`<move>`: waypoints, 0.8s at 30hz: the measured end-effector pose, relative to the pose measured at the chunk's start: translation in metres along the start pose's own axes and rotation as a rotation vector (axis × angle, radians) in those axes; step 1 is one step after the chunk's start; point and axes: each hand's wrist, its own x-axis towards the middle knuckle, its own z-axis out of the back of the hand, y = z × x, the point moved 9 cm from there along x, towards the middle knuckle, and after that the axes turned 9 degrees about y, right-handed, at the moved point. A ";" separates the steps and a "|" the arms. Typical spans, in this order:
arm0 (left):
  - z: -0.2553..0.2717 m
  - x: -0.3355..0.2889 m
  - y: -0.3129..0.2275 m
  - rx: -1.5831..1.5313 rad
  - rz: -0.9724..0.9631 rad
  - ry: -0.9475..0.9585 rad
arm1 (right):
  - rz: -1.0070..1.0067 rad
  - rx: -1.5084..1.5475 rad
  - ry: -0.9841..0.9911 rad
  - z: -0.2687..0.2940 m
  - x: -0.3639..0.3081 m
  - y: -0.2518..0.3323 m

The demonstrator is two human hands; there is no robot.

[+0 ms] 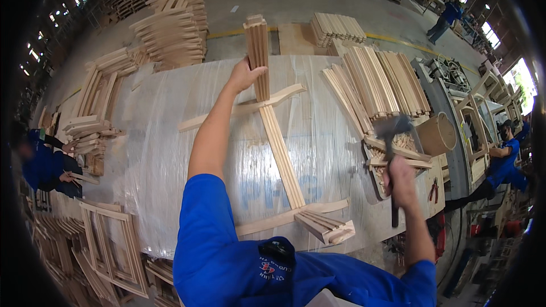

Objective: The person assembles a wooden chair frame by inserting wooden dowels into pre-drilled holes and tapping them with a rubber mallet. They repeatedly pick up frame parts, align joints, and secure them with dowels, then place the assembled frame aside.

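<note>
Bare matt wood slats [257, 51], seemingly unfinished

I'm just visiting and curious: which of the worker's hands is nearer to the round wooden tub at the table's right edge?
Right. The right hand, gripping a hammer, is just below-left of the round tub. The left hand is far across the table, holding a bundle of slats.
</note>
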 end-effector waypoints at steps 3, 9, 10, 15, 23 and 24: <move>-0.006 -0.001 0.003 -0.010 -0.007 -0.010 | 0.482 -0.107 -0.179 0.019 0.030 0.171; -0.006 0.000 0.006 -0.018 0.001 -0.028 | 1.261 0.389 -0.095 0.015 0.080 0.412; -0.009 0.002 0.003 -0.024 -0.015 -0.019 | 1.436 0.065 -0.137 0.006 0.094 0.424; -0.019 0.006 -0.003 0.098 0.026 0.002 | 0.781 -1.052 -0.243 -0.156 0.234 0.286; -0.010 -0.006 0.020 0.130 0.115 0.001 | 0.452 -0.358 0.073 -0.117 0.147 0.364; -0.009 -0.006 0.021 0.114 0.116 0.010 | 0.500 -0.234 0.117 -0.119 0.137 0.376</move>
